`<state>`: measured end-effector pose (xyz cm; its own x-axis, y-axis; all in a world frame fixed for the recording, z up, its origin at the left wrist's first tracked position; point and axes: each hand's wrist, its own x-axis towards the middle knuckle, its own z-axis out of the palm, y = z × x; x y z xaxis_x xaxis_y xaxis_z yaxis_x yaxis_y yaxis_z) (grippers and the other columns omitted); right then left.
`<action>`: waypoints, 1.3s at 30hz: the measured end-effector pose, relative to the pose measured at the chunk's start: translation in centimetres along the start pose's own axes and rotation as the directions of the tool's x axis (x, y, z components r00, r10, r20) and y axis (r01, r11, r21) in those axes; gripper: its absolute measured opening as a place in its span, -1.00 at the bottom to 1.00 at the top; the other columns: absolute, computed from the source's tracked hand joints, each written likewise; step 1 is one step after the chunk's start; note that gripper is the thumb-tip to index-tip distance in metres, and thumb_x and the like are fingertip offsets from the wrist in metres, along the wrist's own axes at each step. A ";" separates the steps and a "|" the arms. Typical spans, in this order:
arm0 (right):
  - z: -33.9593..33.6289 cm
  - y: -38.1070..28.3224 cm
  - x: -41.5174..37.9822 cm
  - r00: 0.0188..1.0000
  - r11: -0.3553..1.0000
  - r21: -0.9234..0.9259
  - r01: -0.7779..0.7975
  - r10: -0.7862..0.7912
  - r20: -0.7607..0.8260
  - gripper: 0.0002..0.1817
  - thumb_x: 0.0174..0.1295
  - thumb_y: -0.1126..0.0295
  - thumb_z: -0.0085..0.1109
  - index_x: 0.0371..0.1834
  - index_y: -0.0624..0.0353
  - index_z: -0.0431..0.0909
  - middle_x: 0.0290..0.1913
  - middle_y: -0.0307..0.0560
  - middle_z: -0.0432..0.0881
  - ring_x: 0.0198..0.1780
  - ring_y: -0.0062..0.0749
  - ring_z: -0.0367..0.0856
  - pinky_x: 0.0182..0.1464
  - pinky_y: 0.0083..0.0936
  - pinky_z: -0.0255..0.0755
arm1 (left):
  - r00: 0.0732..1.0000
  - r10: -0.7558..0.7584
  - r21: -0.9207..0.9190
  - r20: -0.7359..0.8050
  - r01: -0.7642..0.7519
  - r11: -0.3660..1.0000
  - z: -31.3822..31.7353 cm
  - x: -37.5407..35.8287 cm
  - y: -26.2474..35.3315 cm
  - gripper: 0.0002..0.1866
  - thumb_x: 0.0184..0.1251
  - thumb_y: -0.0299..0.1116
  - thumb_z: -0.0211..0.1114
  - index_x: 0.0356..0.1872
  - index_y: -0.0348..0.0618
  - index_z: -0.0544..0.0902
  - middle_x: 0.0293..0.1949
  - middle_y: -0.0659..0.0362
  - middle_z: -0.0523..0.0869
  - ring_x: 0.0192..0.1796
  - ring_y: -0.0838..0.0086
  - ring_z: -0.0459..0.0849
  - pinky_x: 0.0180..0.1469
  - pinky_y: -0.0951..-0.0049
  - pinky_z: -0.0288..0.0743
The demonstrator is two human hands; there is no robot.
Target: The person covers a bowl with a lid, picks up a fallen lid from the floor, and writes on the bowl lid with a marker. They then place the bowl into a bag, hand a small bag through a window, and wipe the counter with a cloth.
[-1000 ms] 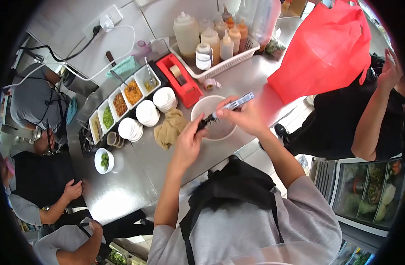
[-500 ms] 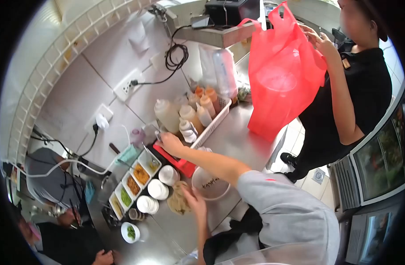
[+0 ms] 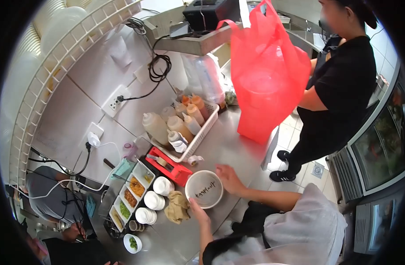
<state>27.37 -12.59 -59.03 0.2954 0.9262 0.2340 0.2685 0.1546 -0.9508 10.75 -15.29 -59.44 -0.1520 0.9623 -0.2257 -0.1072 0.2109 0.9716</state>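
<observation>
A round white tub (image 3: pixel 204 189) with dark handwriting on its top is on the steel counter. My left hand (image 3: pixel 200 213) touches its lower left edge, with the fingers apart. At the tub's right side is my right hand (image 3: pixel 229 179), its fingers spread beside the rim. A crumpled tan cloth (image 3: pixel 177 207) lies left of my left hand. Behind the tub sits a red tray (image 3: pixel 178 173) with a pale tool in it. Stacks of white cups (image 3: pixel 154 200) stand beside the cloth.
A white basket (image 3: pixel 200 135) holds several squeeze bottles. Topping trays (image 3: pixel 130 197) and a small bowl of greens (image 3: pixel 132 243) are at the left. A large red bag (image 3: pixel 271 79) hangs at the back beside a person in black (image 3: pixel 344 84). Other people are at the lower left.
My right hand has moved from the red tray to the right side of the tub. My left hand has gone from the cloth to the tub's edge. The person in black has turned and lowered their arms.
</observation>
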 end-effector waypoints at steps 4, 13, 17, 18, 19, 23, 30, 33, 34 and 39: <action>0.4 -1.3 -3.5 0.982 0.929 0.318 -0.188 0.169 0.089 -0.51 0.35 0.18 -0.14 0.22 0.28 0.24 0.20 0.10 0.34 0.24 -0.15 0.29 0.26 -0.36 0.13 | 0.984 0.161 -0.063 0.072 -0.157 0.986 1.1 1.2 -0.7 -0.32 0.45 0.07 -0.33 0.20 -0.46 0.23 0.21 -0.06 0.33 0.23 0.28 0.32 0.28 0.36 0.09; -21.6 -17.9 4.2 0.991 0.519 0.852 0.072 0.058 -0.120 -0.50 0.32 0.11 -0.09 0.22 0.19 0.26 0.14 -0.13 0.43 0.16 -0.37 0.39 0.23 -0.36 0.23 | 0.411 0.602 -0.196 0.685 -0.692 0.695 17.4 -0.6 21.3 -0.46 0.44 -0.09 -0.19 0.25 -0.33 0.22 0.18 0.02 0.36 0.24 0.36 0.34 0.26 0.41 0.13; -32.2 -25.0 11.0 0.943 0.700 0.635 0.327 -0.201 -0.263 -0.52 0.28 0.08 -0.03 0.17 0.12 0.32 0.11 -0.13 0.46 0.11 -0.41 0.45 0.15 -0.41 0.31 | 0.126 0.732 -0.127 0.670 -0.952 0.280 30.7 1.0 29.0 -0.56 0.22 -0.40 0.02 0.15 -0.18 0.30 -0.23 -0.03 0.59 -0.26 0.33 0.65 -0.24 0.37 0.43; -33.6 -26.7 12.5 0.906 0.776 0.500 0.383 -0.212 -0.366 -0.49 0.26 0.05 0.00 0.16 0.13 0.32 0.09 -0.14 0.47 0.10 -0.44 0.45 0.13 -0.43 0.31 | -0.009 0.773 -0.136 0.635 -0.986 0.100 34.6 2.0 29.6 -0.52 0.16 -0.41 0.07 0.15 -0.15 0.30 -0.27 -0.08 0.61 -0.26 0.26 0.66 -0.25 0.31 0.45; -34.9 -27.5 14.4 0.891 0.839 0.395 0.373 -0.206 -0.404 -0.47 0.24 0.03 0.02 0.17 0.13 0.32 0.07 -0.16 0.47 0.07 -0.46 0.46 0.09 -0.46 0.33 | 0.010 0.689 -0.050 0.725 -0.996 0.067 37.5 2.2 30.6 -0.51 0.14 -0.38 0.08 0.15 -0.19 0.31 -0.21 -0.09 0.61 -0.21 0.20 0.64 -0.19 0.31 0.46; -37.6 -27.9 20.2 0.868 0.949 0.055 0.311 -0.259 -0.424 -0.44 0.19 -0.02 0.06 0.13 0.14 0.39 0.01 -0.18 0.50 -0.02 -0.50 0.48 -0.06 -0.52 0.39 | 0.245 0.012 0.243 0.969 -0.968 0.065 42.6 4.7 31.8 -0.58 0.08 -0.30 0.11 0.00 -0.19 0.47 -0.20 -0.07 0.64 -0.19 0.17 0.64 -0.13 0.32 0.47; -38.2 -23.9 23.8 0.995 0.933 -0.347 -0.094 0.081 -0.051 -0.46 0.17 -0.04 0.05 0.05 0.14 0.48 -0.08 -0.12 0.57 -0.16 -0.42 0.53 -0.12 -0.43 0.40 | 0.011 0.496 -0.110 0.868 -0.971 0.213 35.0 3.2 33.4 -0.82 0.11 -0.43 0.04 -0.40 -0.32 0.55 -0.47 0.12 0.63 -0.44 0.51 0.58 -0.31 0.55 0.46; -36.7 -19.0 26.0 0.956 0.943 -0.232 -0.239 0.270 0.111 -0.41 0.17 -0.12 0.01 0.07 0.11 0.44 -0.05 -0.16 0.55 -0.15 -0.44 0.51 -0.20 -0.41 0.40 | 0.168 0.530 -0.147 0.831 -0.852 0.502 33.7 4.6 32.2 -0.87 0.18 -0.50 -0.04 -0.42 -0.30 0.49 -0.51 0.18 0.59 -0.49 0.61 0.53 -0.39 0.61 0.42; -36.5 -17.4 26.8 0.941 0.964 -0.142 -0.227 0.254 0.224 -0.41 0.17 -0.14 -0.01 0.07 0.12 0.43 -0.02 -0.16 0.54 -0.15 -0.43 0.52 -0.22 -0.42 0.41 | 0.188 0.542 -0.136 0.819 -0.854 0.501 33.4 4.7 32.1 -0.87 0.18 -0.50 -0.04 -0.42 -0.30 0.49 -0.51 0.18 0.59 -0.49 0.61 0.53 -0.39 0.61 0.42; -36.8 -15.6 25.7 0.950 0.962 -0.089 -0.258 0.269 0.158 -0.42 0.19 -0.12 -0.02 0.05 0.13 0.43 -0.04 -0.17 0.55 -0.14 -0.44 0.52 -0.21 -0.43 0.42 | 0.372 0.406 -0.244 0.834 -0.412 0.878 33.3 5.3 32.6 -0.85 0.38 -0.32 -0.05 -0.21 -0.17 0.41 -0.48 0.23 0.53 -0.59 0.62 0.38 -0.56 0.62 0.20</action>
<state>64.50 -3.87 -30.69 0.2085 0.9758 -0.0657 0.2633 -0.1207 -0.9571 39.14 2.39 -26.56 0.7198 0.5872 0.3702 -0.2712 -0.2531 0.9287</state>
